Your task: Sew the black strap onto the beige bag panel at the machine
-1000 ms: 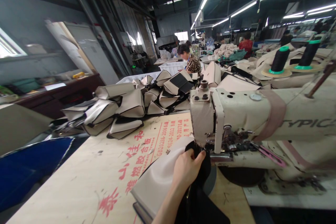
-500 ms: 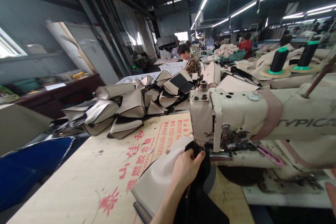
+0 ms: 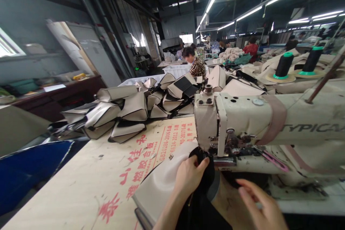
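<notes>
A cream bag with black edging and black lining [image 3: 159,183] lies under the head of an old sewing machine [image 3: 250,115]. My left hand [image 3: 190,176] is closed on the bag's black edge, close beside the needle area. Its thumb presses the black material at the presser foot, and the needle itself is hidden. My right hand [image 3: 260,205] is apart from the bag, low in front of the machine's arm, with fingers stretched out and nothing visible in them.
Several cream and black bags [image 3: 133,106] are heaped behind the plywood table [image 3: 81,183]. Two black thread cones [image 3: 283,65] stand behind the machine. Pink snips [image 3: 273,160] rest on the machine. A person in a patterned top [image 3: 197,66] sits beyond a white crate [image 3: 176,69].
My right hand has come in from the right edge toward the machine's front. My left hand keeps its hold on the bag at nearly the same spot.
</notes>
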`<move>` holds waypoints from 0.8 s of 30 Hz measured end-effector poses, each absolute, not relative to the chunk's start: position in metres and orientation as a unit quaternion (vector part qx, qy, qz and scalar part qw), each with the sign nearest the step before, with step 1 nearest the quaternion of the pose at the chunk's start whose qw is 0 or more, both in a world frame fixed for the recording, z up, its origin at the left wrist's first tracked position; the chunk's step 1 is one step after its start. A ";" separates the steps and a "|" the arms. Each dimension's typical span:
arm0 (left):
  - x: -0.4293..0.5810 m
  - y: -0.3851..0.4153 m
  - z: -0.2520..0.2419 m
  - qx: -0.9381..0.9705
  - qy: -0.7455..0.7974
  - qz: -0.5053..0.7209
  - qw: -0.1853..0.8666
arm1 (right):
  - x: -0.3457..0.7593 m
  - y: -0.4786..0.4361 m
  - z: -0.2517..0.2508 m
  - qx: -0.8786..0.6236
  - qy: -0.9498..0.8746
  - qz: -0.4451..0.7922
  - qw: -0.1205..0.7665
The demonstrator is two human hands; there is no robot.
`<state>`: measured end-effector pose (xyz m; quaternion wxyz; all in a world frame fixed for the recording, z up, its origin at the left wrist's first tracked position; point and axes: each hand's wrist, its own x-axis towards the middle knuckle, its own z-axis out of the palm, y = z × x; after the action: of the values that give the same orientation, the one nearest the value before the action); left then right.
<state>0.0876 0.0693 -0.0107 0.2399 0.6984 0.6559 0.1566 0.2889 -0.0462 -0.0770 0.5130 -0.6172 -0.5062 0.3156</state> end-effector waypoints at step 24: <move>0.092 0.102 -0.007 0.703 0.666 0.124 0.217 | 0.221 0.010 -0.062 -0.573 -0.392 0.484 0.533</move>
<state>0.0922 0.1018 -0.0070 0.2166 0.7026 0.6665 0.1235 0.2211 0.0102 -0.0622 0.5327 -0.5734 -0.3919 0.4835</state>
